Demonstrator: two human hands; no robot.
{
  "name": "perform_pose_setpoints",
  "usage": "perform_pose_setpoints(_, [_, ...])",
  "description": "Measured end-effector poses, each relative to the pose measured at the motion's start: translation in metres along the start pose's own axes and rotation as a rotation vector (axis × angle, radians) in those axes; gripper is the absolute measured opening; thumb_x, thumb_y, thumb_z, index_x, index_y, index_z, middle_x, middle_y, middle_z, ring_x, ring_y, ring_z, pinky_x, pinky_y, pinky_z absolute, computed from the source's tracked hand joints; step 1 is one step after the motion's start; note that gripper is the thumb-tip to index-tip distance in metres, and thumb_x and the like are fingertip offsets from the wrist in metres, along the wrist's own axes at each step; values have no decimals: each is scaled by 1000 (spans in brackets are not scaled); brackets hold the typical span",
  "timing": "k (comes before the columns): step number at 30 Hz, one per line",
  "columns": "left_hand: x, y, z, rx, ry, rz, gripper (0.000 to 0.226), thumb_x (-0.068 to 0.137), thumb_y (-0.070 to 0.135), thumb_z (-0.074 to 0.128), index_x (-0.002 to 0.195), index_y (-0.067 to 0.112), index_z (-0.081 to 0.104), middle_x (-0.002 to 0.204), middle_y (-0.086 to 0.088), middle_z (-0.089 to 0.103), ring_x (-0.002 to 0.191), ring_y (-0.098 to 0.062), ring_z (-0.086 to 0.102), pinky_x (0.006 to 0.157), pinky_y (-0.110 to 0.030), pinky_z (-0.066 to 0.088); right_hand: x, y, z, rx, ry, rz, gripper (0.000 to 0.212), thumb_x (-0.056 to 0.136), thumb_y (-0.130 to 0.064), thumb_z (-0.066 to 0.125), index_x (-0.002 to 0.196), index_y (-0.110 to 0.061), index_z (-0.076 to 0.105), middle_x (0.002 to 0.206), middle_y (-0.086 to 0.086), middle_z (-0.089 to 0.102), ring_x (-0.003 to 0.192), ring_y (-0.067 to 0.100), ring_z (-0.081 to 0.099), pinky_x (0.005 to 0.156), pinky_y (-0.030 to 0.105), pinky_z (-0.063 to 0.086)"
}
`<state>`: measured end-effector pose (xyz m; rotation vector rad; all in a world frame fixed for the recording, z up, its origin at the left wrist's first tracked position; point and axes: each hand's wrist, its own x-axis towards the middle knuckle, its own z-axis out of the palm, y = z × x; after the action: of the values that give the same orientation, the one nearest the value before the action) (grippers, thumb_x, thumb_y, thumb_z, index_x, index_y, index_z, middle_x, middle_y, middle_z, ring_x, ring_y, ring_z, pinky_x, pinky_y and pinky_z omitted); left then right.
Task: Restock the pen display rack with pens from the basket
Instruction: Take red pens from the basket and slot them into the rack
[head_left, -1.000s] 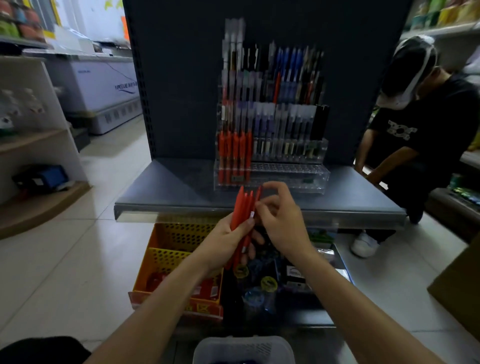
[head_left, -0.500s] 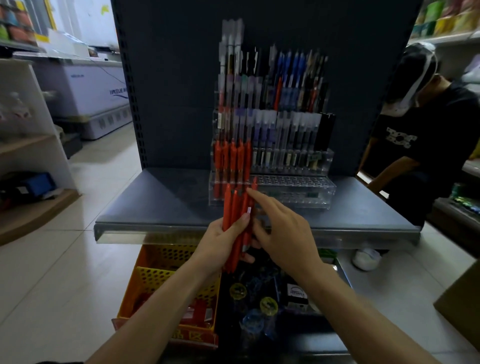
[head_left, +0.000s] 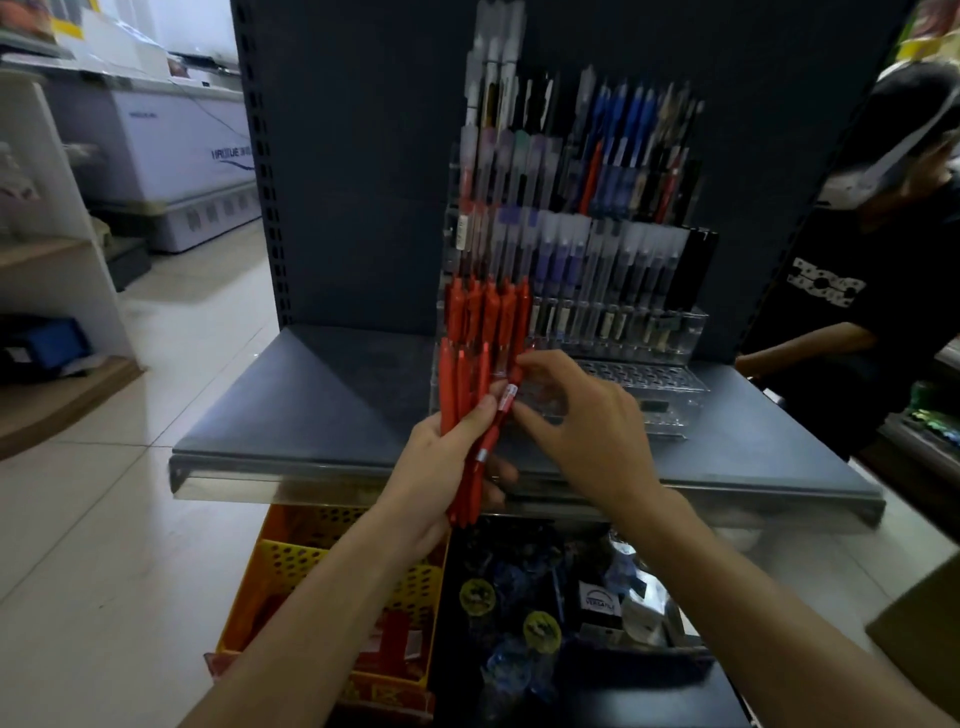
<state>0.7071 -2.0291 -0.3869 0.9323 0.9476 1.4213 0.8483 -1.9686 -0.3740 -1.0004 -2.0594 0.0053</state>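
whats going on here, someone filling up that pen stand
Yes. A person stands at a grey shelf and restocks a clear pen display rack. The left hand grips a bundle of red pens, held upright in front of the rack. The right hand pinches one pen at the edge of that bundle, next to the rack's empty front row. Red pens already fill the rack's left slots. Orange and yellow baskets sit on the floor below.
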Motion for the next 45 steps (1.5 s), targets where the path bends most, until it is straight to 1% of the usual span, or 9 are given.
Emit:
perform_pose_setpoints(3, [3,7,-4,5,-31,46,31,96,33,52,124,24,63,112,-4,69,54,-15,61,41,-23,48,3,2,7,84,24,74,28,88,-31,69,114,-26,61,94,-14,73,84,1,68,73,31,58])
perform_pose_setpoints(8, [5,11,-12,90,-67,78,27,100,31,47,121,24,61,96,-2,73,52,-12,56,45,-22,46,20,3,12,354,127,329,10,96,-28,59,94,-23,67,79,-9,70,70,2,65,66,27,54])
perform_pose_setpoints(16, [6,6,-12,56,-79,47,24,100,28,47,117,21,63,61,5,48,45,-7,39,42,-20,34,53,11,4,151,-79,411,35,98,-30,57,74,-5,61,56,3,51,50,15,44,46,22,35])
perform_pose_setpoints(23, [13,1,-9,35,-93,38,22,100,26,48,115,18,62,61,5,44,45,-8,36,42,-20,31,51,14,15,-55,-176,383,23,87,-43,68,79,-22,70,68,-4,65,67,17,61,64,35,53])
perform_pose_setpoints(28, [18,-4,-6,31,-105,53,27,101,11,43,124,17,55,68,2,49,50,-8,43,48,-22,39,44,15,18,110,-11,364,13,90,-36,66,87,-23,66,74,-3,63,70,17,60,64,35,50])
perform_pose_setpoints(34, [23,-6,-3,98,-122,91,33,98,2,43,127,12,56,87,1,64,65,-7,54,61,-22,47,43,19,23,0,-47,327,16,92,-33,63,78,-25,64,59,-13,50,61,14,52,67,36,46])
perform_pose_setpoints(38, [21,-4,1,65,-127,129,28,97,2,47,120,8,61,88,-2,73,71,-10,64,70,-22,55,42,18,17,42,-107,330,9,92,-25,62,88,-21,69,67,-12,56,70,15,57,70,35,50])
perform_pose_setpoints(41, [19,-2,3,27,-145,132,27,97,3,48,121,8,60,99,-7,74,82,-17,69,77,-27,57,33,16,10,198,-62,362,13,94,-17,58,99,-18,69,79,-9,64,76,6,61,68,22,50])
perform_pose_setpoints(45, [16,-2,3,39,-167,107,24,98,7,48,118,10,60,110,-9,72,91,-22,70,84,-33,57,18,9,-8,380,79,337,13,95,-19,57,92,-18,69,77,-8,66,69,0,58,62,13,45])
